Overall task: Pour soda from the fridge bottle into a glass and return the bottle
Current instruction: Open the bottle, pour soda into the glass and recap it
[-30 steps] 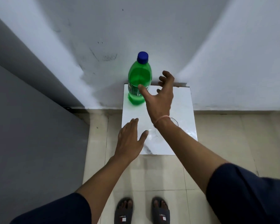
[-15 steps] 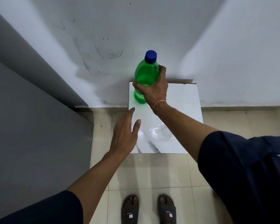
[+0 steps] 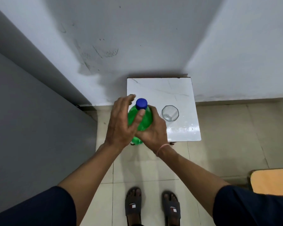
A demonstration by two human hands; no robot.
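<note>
A green soda bottle with a blue cap is held up in front of me, over the near left corner of the white marble table. My right hand wraps its lower body from the right. My left hand grips the bottle from the left, thumb lying across its shoulder just below the cap, fingers reaching past the neck. The cap is still on. An empty clear glass stands on the table just right of the bottle.
The small table sits against a white wall. A grey panel rises on the left. An orange-topped piece of furniture shows at lower right. My sandalled feet stand on beige floor tiles.
My right hand lifted the bottle from the table's back left corner and drew it toward me. My left hand left the table edge and closed on the bottle. The glass is now uncovered.
</note>
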